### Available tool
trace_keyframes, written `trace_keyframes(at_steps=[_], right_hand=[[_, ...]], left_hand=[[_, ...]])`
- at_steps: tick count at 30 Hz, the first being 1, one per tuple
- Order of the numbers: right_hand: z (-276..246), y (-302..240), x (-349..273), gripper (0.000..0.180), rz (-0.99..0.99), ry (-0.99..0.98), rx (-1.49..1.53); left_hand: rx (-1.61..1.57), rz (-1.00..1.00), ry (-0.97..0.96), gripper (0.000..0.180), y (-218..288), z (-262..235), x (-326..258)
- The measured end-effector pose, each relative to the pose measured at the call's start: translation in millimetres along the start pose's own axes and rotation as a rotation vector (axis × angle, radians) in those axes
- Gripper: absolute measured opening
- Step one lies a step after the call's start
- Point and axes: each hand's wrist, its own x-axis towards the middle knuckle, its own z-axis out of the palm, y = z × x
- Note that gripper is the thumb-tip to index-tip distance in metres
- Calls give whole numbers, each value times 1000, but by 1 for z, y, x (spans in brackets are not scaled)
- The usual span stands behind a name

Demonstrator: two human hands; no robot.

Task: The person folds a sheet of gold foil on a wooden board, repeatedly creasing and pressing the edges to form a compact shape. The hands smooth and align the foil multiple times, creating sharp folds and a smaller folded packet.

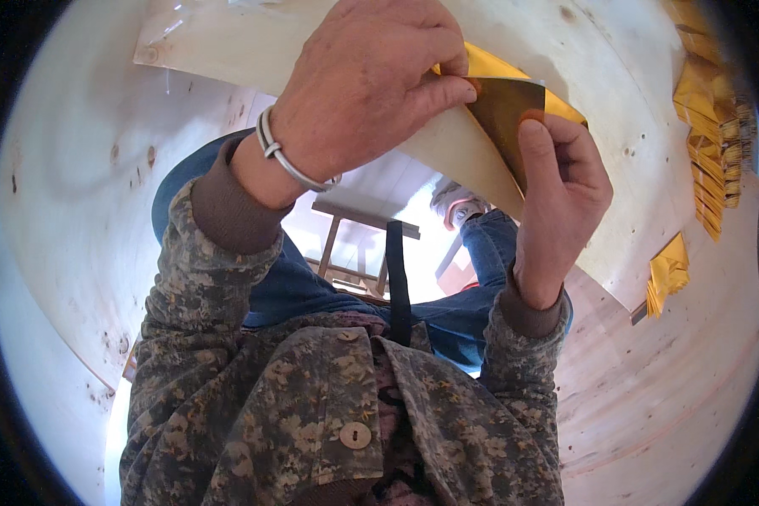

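Up in front of me, a shiny gold foil paper [508, 114] is pinched between both hands above a pale wooden board. Its darker face shows on the near flap, and a bright gold edge shows behind. My left hand [363, 93], with a silver bangle at the wrist, is closed on the paper's upper left part with thumb and forefinger. On the right side, the thumb of my right hand [558, 194] presses the sheet against curled fingers. Part of the sheet is hidden behind the hands.
Several folded gold paper pieces [707, 135] lie overlapped along the board's far right. One more folded gold piece [668, 274] rests near the right corner of the pale board [607, 232]. Below are my jeans-clad legs and a wooden frame [367, 221] on the floor.
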Motion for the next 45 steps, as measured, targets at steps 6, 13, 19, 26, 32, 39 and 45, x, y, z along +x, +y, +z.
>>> trace_keyframes(at_steps=[6, 13, 19, 26, 32, 39, 45], right_hand=[[-3, -2, 4, 8, 58, 2, 61], [-6, -5, 8, 5, 106, -9, 111], [-3, -8, 9, 6, 174, 48, -26], [3, -6, 11, 7, 155, 84, -222], [0, -7, 14, 8, 194, 87, -199], [-2, -9, 13, 10, 217, 100, -309], [-7, 0, 14, 12, 106, 75, -383]], left_hand=[[-24, -17, -33, 17, 2, -3, 10], [-107, -19, 93, 16, 5, 7, 15], [-32, -180, 3, 19, 14, 2, 12], [152, -53, 101, 27, 16, -7, -8], [113, 69, 55, 44, 29, 4, -19], [114, -48, -75, 54, 36, 11, -21], [224, -59, -111, 55, 39, 16, -21]])
